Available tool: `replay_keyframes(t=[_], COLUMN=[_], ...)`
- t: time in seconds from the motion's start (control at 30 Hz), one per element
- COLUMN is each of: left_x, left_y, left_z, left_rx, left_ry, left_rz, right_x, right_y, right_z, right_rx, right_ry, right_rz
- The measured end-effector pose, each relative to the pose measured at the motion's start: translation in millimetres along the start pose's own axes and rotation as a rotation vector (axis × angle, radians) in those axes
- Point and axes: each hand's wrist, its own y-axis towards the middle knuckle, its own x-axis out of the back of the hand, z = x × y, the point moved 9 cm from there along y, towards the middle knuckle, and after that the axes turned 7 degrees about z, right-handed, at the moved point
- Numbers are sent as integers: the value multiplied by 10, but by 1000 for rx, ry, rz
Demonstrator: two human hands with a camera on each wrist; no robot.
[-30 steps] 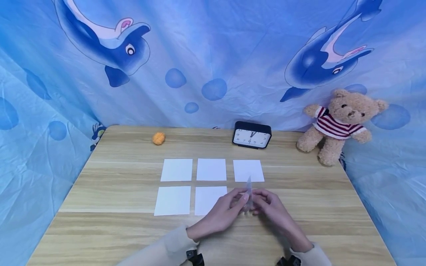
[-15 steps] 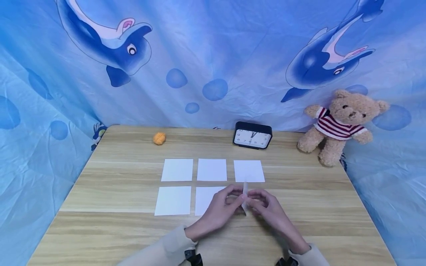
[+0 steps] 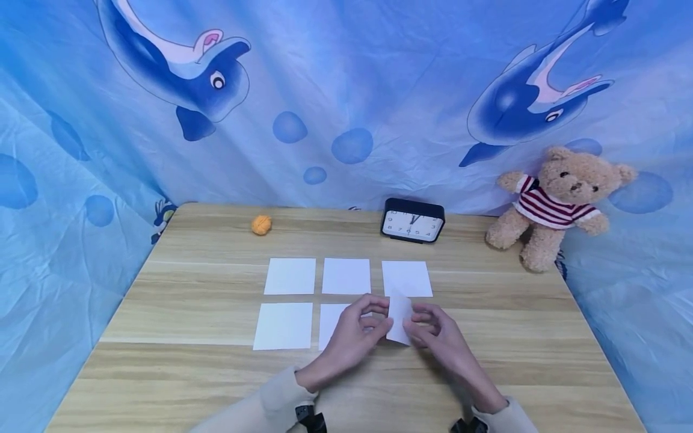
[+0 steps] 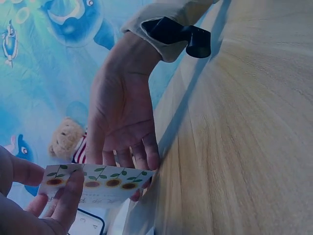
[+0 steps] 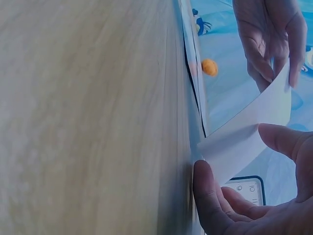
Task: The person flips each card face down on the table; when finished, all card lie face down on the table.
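Between both hands a small card (image 3: 399, 320) stands tilted over the front row, its plain white face showing in the head view. Its other face (image 4: 100, 182) carries printed sunflowers with green leaves, seen in the left wrist view. My left hand (image 3: 351, 337) pinches the card's left edge. On the opposite side my right hand (image 3: 443, 340) grips it, thumb on the white face (image 5: 252, 117) in the right wrist view. Flat on the table, a white square card (image 3: 331, 319) lies partly hidden under my left hand; another white card (image 3: 407, 278) lies just beyond the held one.
More white cards lie in the grid: one at front left (image 3: 283, 326), one at back left (image 3: 290, 276) and one at back middle (image 3: 347, 276). Behind them stand an orange ball (image 3: 261, 225), a black-framed clock (image 3: 413, 221) and a teddy bear (image 3: 560, 198). A blue dolphin curtain (image 3: 346, 90) surrounds the wooden table (image 3: 178, 337).
The card has turned from edge-on to showing its white face in the head view. My left hand has shifted slightly left, and the gap between the hands has widened.
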Motion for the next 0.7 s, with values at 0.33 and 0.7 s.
replay_keyframes(t=[0.33, 0.7], left_x=[49, 133], left_y=[6, -6], left_z=[54, 103], left_rx=[18, 24], left_ry=[-30, 65], left_rz=[-36, -104], right_x=[151, 307], right_y=[21, 5], right_z=[-34, -56], right_rx=[-25, -23], right_ry=[-3, 12], right_rz=[-50, -77])
